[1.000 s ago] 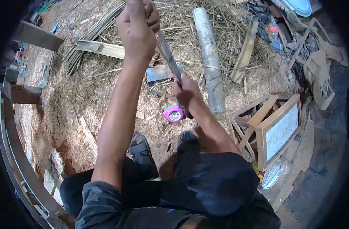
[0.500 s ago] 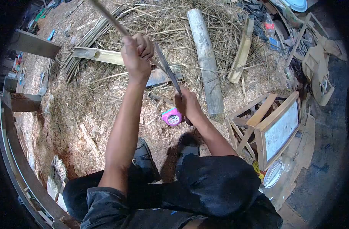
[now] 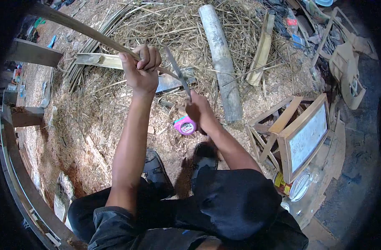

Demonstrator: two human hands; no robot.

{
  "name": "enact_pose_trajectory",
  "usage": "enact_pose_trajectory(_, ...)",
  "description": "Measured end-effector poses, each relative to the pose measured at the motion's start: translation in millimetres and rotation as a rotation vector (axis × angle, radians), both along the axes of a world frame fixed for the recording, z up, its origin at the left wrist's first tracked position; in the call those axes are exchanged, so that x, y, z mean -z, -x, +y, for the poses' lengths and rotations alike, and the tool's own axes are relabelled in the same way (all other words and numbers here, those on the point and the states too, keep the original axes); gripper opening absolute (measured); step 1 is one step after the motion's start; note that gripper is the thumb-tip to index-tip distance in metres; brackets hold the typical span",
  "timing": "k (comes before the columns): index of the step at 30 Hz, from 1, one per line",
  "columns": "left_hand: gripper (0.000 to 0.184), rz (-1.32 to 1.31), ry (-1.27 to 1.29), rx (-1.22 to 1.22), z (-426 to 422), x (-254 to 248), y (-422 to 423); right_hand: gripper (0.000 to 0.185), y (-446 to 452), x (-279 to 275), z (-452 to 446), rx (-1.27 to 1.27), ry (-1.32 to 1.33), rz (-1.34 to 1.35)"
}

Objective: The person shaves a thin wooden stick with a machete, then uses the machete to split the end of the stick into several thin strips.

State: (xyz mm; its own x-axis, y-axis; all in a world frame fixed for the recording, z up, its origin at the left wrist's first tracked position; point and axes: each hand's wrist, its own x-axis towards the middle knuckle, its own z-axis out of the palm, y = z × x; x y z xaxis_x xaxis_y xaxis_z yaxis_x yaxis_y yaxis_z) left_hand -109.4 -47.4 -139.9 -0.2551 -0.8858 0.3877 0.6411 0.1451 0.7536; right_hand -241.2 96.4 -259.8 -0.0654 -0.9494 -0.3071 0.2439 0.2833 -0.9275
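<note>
My left hand is closed round a long thin wooden strip, which runs up to the upper left and pokes out a little to the right of the fist. My right hand is closed on the handle of a knife, its blade pointing up and left beside the strip's short end. Just left of the right hand, a pink tape measure lies on the shavings. A flat metal-like piece lies on the ground behind the blade, partly hidden.
A thick pole and a split piece lie over dry strips ahead. At the right stands a wooden frame with a pale panel, beside a round container. Boards jut in at the left.
My left hand has come down and slightly left, and the strip now slants further to the left. The right hand keeps the knife and has shifted slightly left.
</note>
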Motion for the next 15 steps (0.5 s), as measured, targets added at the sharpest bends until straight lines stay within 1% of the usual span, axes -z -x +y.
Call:
enact_pose_trajectory(2,0.066,-0.052,0.050,-0.075,-1,-4,5,0.040,12,-8,-3,-0.120,0.026,0.246)
enact_pose_trajectory(3,0.066,-0.049,0.064,-0.047,-2,-4,5,0.040,8,-10,-3,-0.111,0.017,0.244)
enact_pose_trajectory(5,0.066,-0.058,0.063,-0.061,-2,-2,8,0.037,-4,-12,-6,-0.011,0.305,0.849)
enact_pose_trajectory(6,0.066,-0.069,0.068,-0.084,-1,-3,7,0.037,-2,-6,-1,-0.014,0.302,0.848)
enact_pose_trajectory(8,0.066,-0.090,0.090,-0.092,0,-3,7,0.033,4,23,11,-0.109,0.022,0.364)
enact_pose_trajectory(9,0.066,-0.090,0.066,-0.106,2,-5,10,0.045,0,26,2,-0.041,0.029,0.971)
enact_pose_trajectory(10,0.066,-0.088,0.043,-0.121,1,-6,12,0.045,4,27,3,-0.038,0.038,0.976)
enact_pose_trajectory(12,0.066,-0.097,0.002,-0.111,1,-4,13,0.051,9,23,12,0.063,-0.147,-0.219)
enact_pose_trajectory(13,0.066,-0.101,-0.001,-0.122,2,-5,14,0.051,4,16,11,0.097,-0.208,-0.352)
enact_pose_trajectory(14,0.066,-0.096,0.007,-0.139,1,-7,16,0.051,4,5,13,0.099,-0.215,-0.354)
enact_pose_trajectory(15,0.066,-0.100,0.012,-0.158,0,-10,16,0.038,6,-9,15,0.051,-0.136,-0.078)
